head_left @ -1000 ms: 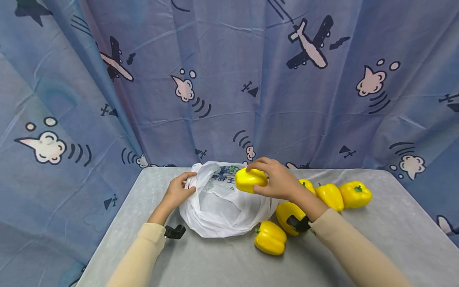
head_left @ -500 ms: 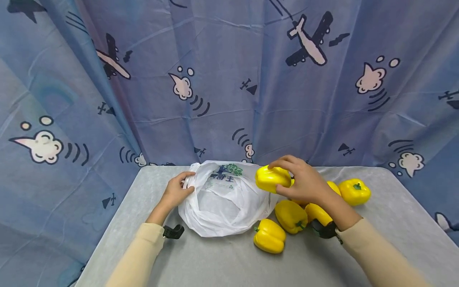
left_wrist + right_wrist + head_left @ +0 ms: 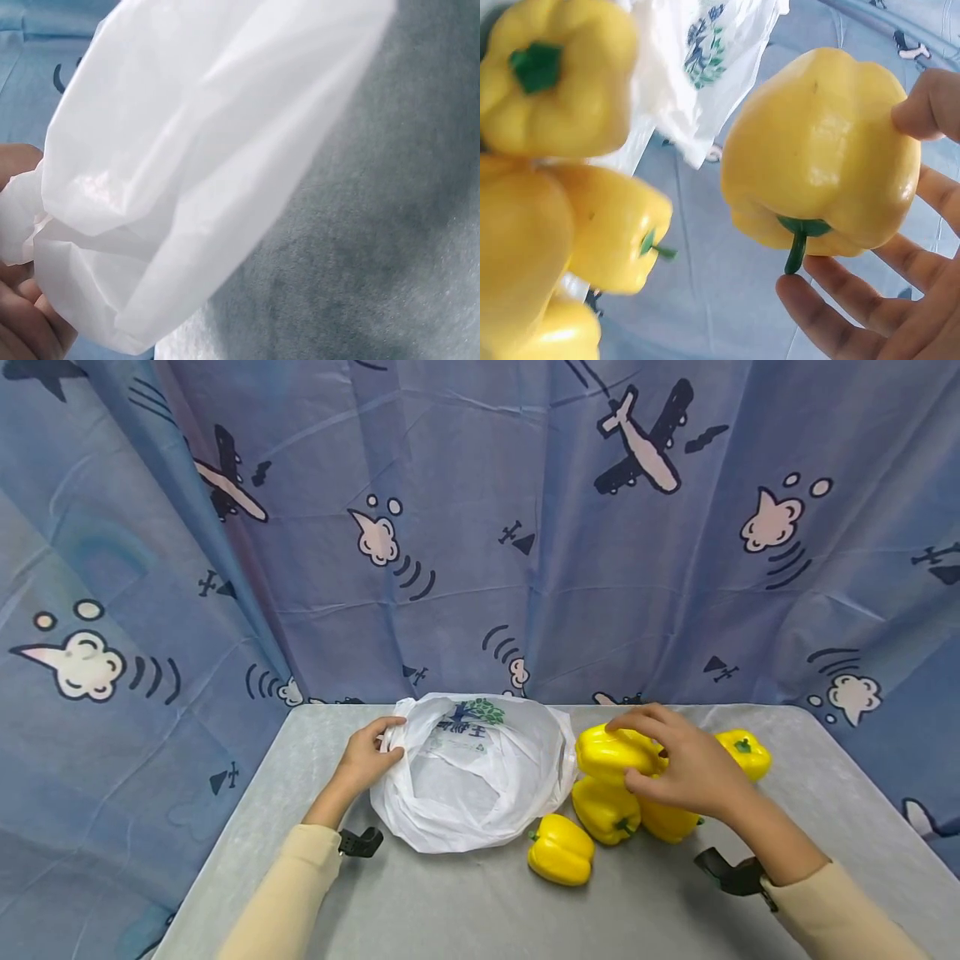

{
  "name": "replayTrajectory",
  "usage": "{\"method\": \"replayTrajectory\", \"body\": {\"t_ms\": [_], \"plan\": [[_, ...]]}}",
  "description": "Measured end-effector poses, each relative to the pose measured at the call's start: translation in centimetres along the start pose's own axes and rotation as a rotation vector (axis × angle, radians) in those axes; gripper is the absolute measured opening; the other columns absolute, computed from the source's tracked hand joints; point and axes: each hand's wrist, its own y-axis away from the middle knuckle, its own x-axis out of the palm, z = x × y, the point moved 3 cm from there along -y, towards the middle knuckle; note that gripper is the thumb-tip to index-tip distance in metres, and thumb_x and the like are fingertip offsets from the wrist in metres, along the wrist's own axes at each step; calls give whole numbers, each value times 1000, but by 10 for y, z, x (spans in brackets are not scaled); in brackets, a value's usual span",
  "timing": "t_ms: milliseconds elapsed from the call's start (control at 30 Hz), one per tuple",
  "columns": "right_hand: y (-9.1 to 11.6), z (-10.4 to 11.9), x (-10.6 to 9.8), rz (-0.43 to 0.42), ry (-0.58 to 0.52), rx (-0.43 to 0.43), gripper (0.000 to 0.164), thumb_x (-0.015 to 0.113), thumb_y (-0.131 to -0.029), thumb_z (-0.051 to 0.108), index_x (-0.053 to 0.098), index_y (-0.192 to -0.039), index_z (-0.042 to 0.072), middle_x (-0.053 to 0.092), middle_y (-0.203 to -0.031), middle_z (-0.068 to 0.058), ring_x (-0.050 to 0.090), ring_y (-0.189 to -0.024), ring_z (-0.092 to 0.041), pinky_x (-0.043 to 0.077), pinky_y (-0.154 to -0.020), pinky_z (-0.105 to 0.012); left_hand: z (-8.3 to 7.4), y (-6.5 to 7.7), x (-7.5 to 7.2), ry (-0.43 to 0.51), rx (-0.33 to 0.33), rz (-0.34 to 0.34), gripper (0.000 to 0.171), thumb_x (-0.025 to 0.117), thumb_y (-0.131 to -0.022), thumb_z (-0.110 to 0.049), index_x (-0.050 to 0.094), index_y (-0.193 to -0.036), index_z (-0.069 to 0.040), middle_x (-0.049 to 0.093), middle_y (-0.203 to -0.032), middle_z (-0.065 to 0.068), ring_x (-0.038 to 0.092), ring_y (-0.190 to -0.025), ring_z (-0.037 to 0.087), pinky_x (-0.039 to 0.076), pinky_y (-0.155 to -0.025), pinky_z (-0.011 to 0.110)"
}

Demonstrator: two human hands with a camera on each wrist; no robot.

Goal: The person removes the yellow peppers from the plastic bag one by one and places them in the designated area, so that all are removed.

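My left hand pinches the left rim of a white plastic bag, which lies with its mouth spread wide and shows a green tree print inside. In the left wrist view, bag film covers much of the picture and hides part of the fingers. Thumb and fingers of my right hand hold a yellow bell pepper, just right of the bag. Its green stem faces the fingertips in the right wrist view, where the pepper appears whole. Beneath it in the head view sits another yellow pepper.
A yellow pepper lies nearest the front, by the bag's lower right. One more is partly behind my right hand, and another stands farther right. The grey table ends at a blue patterned curtain.
My right hand has carried the bell pepper rightward, from over the bag's mouth to above the other peppers. My left hand keeps its grip on the bag's rim.
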Motion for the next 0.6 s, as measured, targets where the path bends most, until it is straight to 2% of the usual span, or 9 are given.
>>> {"method": "replayTrajectory", "body": {"t_ms": [233, 367, 467, 600], "plan": [[18, -21, -12, -31, 26, 42, 52, 79, -70, 15, 62, -119, 22, 58, -120, -7, 59, -101, -30, 50, -74, -50, 1, 0, 0, 1, -12, 7, 46, 66, -82, -4, 60, -128, -10, 60, -123, 20, 64, -82, 25, 50, -67, 27], [30, -34, -18, -28, 43, 90, 55, 80, -69, 15, 61, -120, 23, 57, -120, -6, 59, -98, -30, 50, -73, -51, 0, 0, 0, 3, -17, 15, 47, 66, -83, -5, 59, -129, -11, 59, -126, 20, 64, -84, 26, 50, -68, 28], [40, -44, -23, -9, 44, 138, 57, 81, -69, 16, 60, -122, 22, 56, -120, -9, 58, -97, -34, 50, -73, -56, 0, 0, 0, 3, -18, 17, 47, 66, -82, -5, 59, -129, -11, 58, -127, 20, 64, -84, 25, 50, -68, 28], [53, -57, -28, 10, 83, 188, 59, 82, -69, 19, 59, -124, 19, 55, -121, -11, 58, -93, -32, 49, -67, -47, 0, 0, -1, -3, -19, 17, 47, 65, -83, -5, 59, -129, -11, 59, -126, 20, 63, -81, 24, 49, -66, 27]]}}
